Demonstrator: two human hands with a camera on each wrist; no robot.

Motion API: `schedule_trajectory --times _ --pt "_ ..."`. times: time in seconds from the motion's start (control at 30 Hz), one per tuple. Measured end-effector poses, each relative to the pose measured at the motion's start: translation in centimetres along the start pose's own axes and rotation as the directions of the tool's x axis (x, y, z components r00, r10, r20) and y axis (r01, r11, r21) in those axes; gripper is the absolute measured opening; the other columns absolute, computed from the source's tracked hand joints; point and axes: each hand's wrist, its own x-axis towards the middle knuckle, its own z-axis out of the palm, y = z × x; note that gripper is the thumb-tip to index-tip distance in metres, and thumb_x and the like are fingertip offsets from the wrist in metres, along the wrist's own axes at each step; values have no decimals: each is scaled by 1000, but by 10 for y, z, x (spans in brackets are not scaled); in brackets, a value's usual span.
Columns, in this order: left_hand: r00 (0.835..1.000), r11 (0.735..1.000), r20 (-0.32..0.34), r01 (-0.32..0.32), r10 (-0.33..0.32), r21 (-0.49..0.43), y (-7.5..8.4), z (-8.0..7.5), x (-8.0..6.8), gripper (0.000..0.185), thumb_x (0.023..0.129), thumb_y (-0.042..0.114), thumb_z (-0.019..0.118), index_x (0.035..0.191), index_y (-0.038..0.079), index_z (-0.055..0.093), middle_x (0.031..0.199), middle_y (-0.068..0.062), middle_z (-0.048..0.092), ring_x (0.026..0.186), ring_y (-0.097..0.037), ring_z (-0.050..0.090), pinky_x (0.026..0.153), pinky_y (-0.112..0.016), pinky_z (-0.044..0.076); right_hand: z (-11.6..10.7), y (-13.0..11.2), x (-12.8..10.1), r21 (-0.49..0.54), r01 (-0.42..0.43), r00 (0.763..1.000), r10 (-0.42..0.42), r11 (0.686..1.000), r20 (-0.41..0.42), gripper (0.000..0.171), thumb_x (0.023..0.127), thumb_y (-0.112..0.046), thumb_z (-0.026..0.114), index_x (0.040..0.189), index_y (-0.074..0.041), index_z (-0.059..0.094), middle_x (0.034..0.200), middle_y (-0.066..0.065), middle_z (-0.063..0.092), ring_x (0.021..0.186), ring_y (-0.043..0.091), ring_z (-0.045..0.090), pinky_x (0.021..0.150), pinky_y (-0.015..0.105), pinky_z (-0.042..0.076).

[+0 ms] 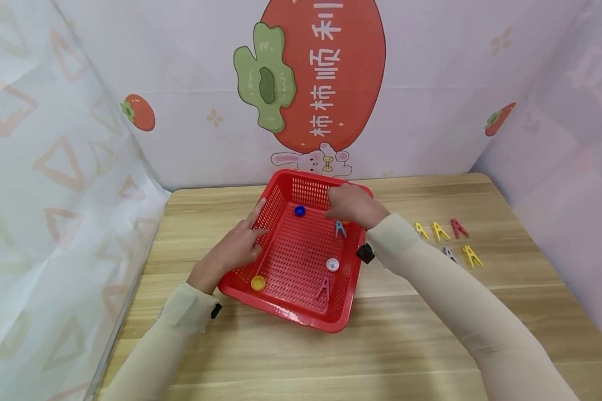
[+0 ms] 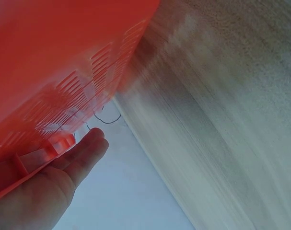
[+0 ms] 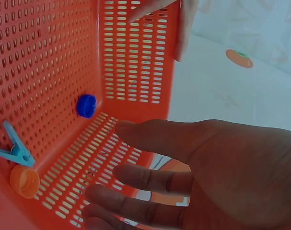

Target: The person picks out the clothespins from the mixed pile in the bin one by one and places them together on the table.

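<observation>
Head view: left hand (image 1: 231,253) rests straight-fingered on the red perforated plastic basket's (image 1: 301,317) left wall; right hand (image 1: 351,205), fingers loosely open, hovers over its far-right corner.

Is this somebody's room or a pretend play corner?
It looks like a small tabletop booth set up for sorting play, not a real room. A wooden table is closed in by printed cartoon curtains, and it holds a red basket and colourful clothes pegs.
</observation>
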Motion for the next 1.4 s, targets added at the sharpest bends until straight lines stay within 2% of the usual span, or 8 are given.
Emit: schedule_trajectory --times 0.3,0.53,0.77,1.0,1.1,1.23,1.33,1.4 --pt "1000 1000 -1 2 -2 -1 1 -1 -1 53 96 -2 69 149 3 66 186 1 -5 152 -41 47 105 -53 62 9 -3 18 27 -75 994 72 997 83 51 94 -25 84 139 -7 67 124 12 74 104 29 72 92 51 69" --pt "1000 1000 -8 -6 6 2 0 0 -1 52 96 -2 69 148 2 67 186 0 -5 151 -42 47 105 -53 62 26 10 57 25 -107 987 103 994 121 46 87 -24 91 129 -14 74 116 9 76 98 28 70 85 47 68" --pt "1000 1000 -8 5 -5 5 0 0 -2 52 96 -3 70 148 2 67 186 1 -5 151 -41 47 106 -53 62 20 -6 45 28 -81 988 76 996 137 41 94 -21 84 132 -10 74 127 13 74 107 32 66 97 51 64" --pt "1000 1000 -14 -12 12 12 0 -1 -2 52 96 -3 70 147 2 67 186 0 -4 151 -41 48 107 -53 61 20 -7 38 -6 -104 981 104 995 163 29 98 -15 77 126 -7 76 119 13 74 104 29 65 88 39 63" --pt "1000 1000 -18 -16 16 23 0 -1 -1 52 95 -3 70 147 2 67 186 -1 -5 153 -41 47 108 -53 61 27 1 49 30 -144 976 137 989 170 32 97 -16 77 128 -10 74 119 11 73 104 28 65 86 39 64" --pt "1000 999 -13 -18 18 29 0 0 -1 52 96 -3 69 148 2 67 186 0 -5 152 -41 48 108 -53 61 28 2 41 144 -202 969 176 969 173 34 97 -17 76 130 -11 72 124 11 73 108 28 66 90 41 64" --pt "1000 999 -12 -18 19 30 -1 1 -1 52 96 -3 69 148 2 67 186 0 -6 152 -41 48 108 -52 61 27 1 34 152 -201 969 174 968 174 31 98 -15 73 128 -10 72 124 12 73 111 29 66 91 40 64" --pt "1000 999 -14 -19 19 32 -1 1 0 52 96 -2 69 148 2 67 186 0 -6 151 -41 48 107 -52 62 34 9 48 145 -201 969 175 969 177 30 96 -15 76 126 -11 73 122 12 73 108 30 67 87 41 65"
